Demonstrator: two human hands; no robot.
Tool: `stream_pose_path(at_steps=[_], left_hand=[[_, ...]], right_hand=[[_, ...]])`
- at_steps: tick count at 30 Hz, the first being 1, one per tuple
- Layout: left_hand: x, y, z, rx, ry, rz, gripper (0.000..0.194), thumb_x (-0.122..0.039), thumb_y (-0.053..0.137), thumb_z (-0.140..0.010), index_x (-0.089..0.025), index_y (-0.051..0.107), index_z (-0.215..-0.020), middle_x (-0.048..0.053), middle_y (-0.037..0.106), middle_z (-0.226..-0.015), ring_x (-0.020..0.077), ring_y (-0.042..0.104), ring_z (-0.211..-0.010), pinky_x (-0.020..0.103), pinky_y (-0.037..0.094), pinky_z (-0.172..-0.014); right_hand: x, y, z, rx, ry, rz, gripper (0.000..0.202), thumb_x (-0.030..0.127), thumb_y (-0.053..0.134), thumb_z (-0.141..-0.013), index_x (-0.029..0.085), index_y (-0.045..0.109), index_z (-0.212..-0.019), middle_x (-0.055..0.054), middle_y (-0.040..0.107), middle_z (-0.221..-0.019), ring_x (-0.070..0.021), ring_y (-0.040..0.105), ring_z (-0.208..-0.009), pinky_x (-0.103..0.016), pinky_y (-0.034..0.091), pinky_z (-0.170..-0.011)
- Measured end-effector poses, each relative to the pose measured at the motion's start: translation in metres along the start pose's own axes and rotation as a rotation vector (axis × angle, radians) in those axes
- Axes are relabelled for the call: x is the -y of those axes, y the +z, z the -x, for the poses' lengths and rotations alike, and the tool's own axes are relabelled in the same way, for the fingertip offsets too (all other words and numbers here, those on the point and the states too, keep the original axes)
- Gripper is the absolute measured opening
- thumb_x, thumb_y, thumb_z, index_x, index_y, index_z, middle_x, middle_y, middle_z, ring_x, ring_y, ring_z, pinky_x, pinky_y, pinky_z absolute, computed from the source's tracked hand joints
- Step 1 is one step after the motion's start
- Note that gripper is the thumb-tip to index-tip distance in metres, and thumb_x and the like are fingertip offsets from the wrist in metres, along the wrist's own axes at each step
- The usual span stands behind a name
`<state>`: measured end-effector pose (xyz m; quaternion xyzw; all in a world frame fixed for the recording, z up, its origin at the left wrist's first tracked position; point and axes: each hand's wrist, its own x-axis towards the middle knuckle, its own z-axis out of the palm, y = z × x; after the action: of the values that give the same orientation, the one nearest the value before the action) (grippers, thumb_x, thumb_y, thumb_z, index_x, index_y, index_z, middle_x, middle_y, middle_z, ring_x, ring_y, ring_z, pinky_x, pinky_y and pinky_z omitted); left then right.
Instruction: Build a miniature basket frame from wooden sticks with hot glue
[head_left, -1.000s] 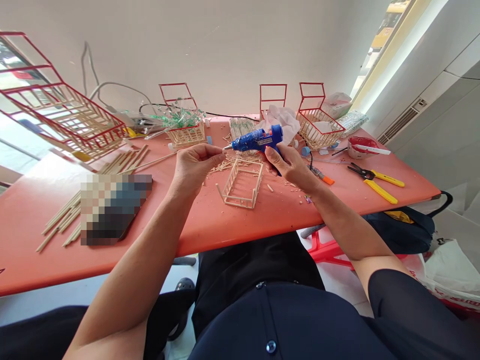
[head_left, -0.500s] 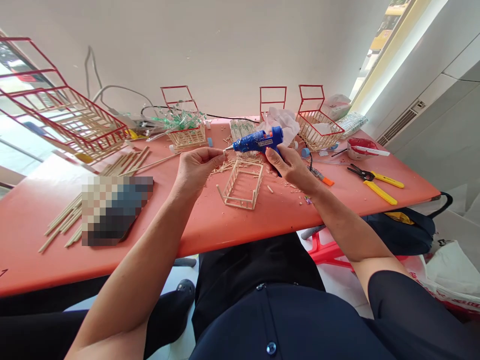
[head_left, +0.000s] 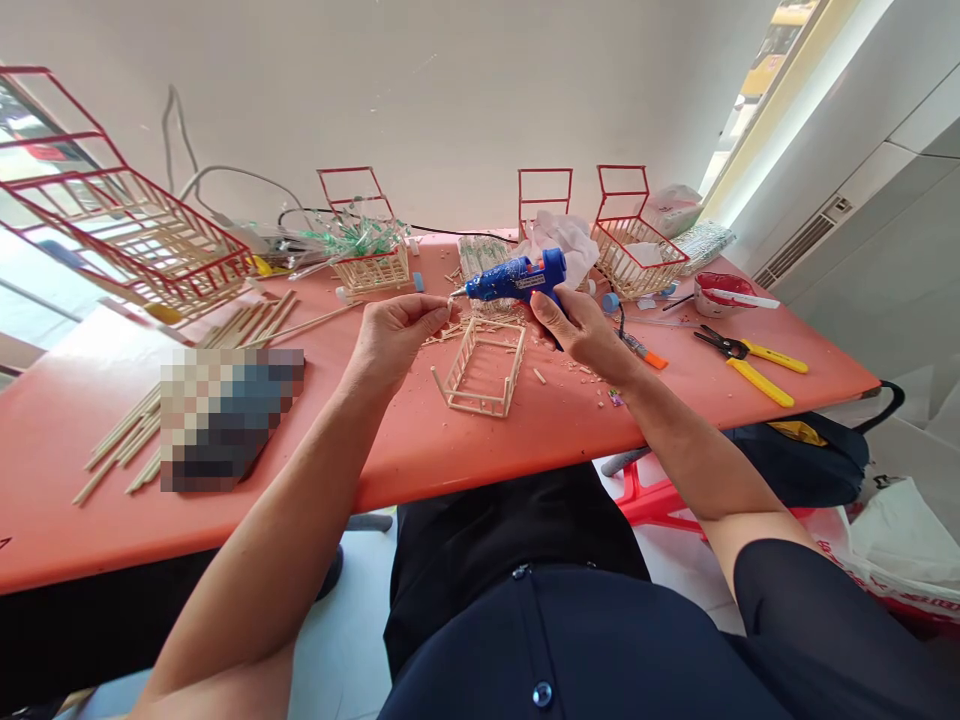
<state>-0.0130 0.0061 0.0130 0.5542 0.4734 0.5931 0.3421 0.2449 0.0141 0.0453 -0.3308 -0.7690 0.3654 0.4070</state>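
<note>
My right hand (head_left: 574,325) is wrapped round the handle of a blue glue gun (head_left: 510,280), whose nozzle points left. At that nozzle, my left hand (head_left: 401,325) pinches something small and pale, mostly hidden by the fingertips. Below the gun, a small unpainted stick frame (head_left: 484,370) sits on the orange-red table (head_left: 420,460), with low railings and one upright post at its near left corner. Neither hand touches this frame. Short stick pieces and crumbs lie behind and to the right of it.
Long sticks (head_left: 135,430) and a blurred dark object (head_left: 232,420) lie left. Red-trimmed stick carts (head_left: 637,255) stand along the back, a larger one (head_left: 150,230) at left. Yellow-handled pliers (head_left: 757,365), a red bowl (head_left: 724,295) and an orange-ended tool (head_left: 646,352) lie right.
Both hands and the glue gun hold nearly the same pose. The dark-clad leg and shoe at lower left have mostly moved out of sight. The view has shifted slightly.
</note>
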Motion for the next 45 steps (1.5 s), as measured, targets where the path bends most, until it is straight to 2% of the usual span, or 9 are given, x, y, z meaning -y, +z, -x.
stream_pose_path(at_steps=[8,13,18,27,36,42,45], left_hand=[[-0.009,0.004,0.003,0.025,-0.107,0.029,0.008,-0.025,0.083,-0.074,-0.018,0.081,-0.077,0.006,0.077,-0.078,0.0142,0.063,-0.07,0.027,0.052,-0.068],[-0.006,0.002,0.002,0.039,-0.103,0.07,0.019,-0.034,0.087,-0.073,-0.018,0.08,-0.079,0.007,0.078,-0.083,0.0142,0.063,-0.072,0.026,0.051,-0.068],[0.001,-0.002,0.0,0.049,-0.113,0.155,0.035,-0.047,0.094,-0.066,-0.018,0.081,-0.082,0.008,0.077,-0.085,0.0137,0.063,-0.072,0.026,0.05,-0.067],[-0.001,0.0,0.002,0.1,-0.091,0.071,0.043,-0.056,0.093,-0.064,-0.019,0.08,-0.079,0.008,0.077,-0.082,0.0152,0.064,-0.073,0.027,0.049,-0.067],[0.0,0.0,0.0,0.042,-0.129,0.139,0.037,-0.049,0.095,-0.061,-0.019,0.08,-0.078,0.008,0.077,-0.082,0.0137,0.062,-0.07,0.026,0.049,-0.065],[-0.003,0.002,0.002,0.084,-0.069,0.045,0.023,-0.039,0.089,-0.069,-0.019,0.081,-0.077,0.007,0.078,-0.08,0.0151,0.064,-0.072,0.026,0.05,-0.067],[-0.005,0.002,0.003,0.094,-0.075,0.032,0.022,-0.039,0.089,-0.07,-0.02,0.081,-0.077,0.007,0.078,-0.08,0.0165,0.066,-0.074,0.027,0.052,-0.068]], right_hand=[[0.001,0.0,0.0,0.007,0.007,0.022,0.067,0.087,0.051,-0.096,0.023,0.053,-0.077,-0.001,0.055,-0.07,-0.0137,0.05,-0.067,-0.03,0.034,-0.056],[-0.001,0.0,0.0,-0.011,0.004,0.028,0.066,0.087,0.052,-0.096,0.023,0.052,-0.077,0.0,0.055,-0.07,-0.0135,0.049,-0.067,-0.029,0.034,-0.056],[0.0,0.0,0.0,0.029,-0.018,0.041,0.066,0.084,0.049,-0.099,0.023,0.051,-0.074,0.0,0.053,-0.066,-0.0134,0.047,-0.064,-0.03,0.032,-0.057],[0.0,0.0,-0.003,0.021,-0.041,0.07,0.068,0.087,0.046,-0.098,0.023,0.049,-0.073,0.0,0.053,-0.064,-0.013,0.047,-0.063,-0.03,0.031,-0.057],[-0.002,0.001,-0.001,0.015,-0.027,0.035,0.065,0.086,0.05,-0.097,0.023,0.051,-0.079,0.001,0.054,-0.069,-0.0131,0.048,-0.063,-0.03,0.035,-0.058],[-0.003,0.0,0.0,0.014,-0.022,0.032,0.065,0.086,0.05,-0.098,0.024,0.05,-0.078,0.0,0.054,-0.07,-0.0136,0.048,-0.065,-0.03,0.035,-0.058],[-0.004,0.0,-0.001,-0.014,-0.014,0.061,0.066,0.086,0.049,-0.097,0.023,0.051,-0.076,-0.001,0.054,-0.07,-0.0144,0.048,-0.067,-0.03,0.034,-0.058]])
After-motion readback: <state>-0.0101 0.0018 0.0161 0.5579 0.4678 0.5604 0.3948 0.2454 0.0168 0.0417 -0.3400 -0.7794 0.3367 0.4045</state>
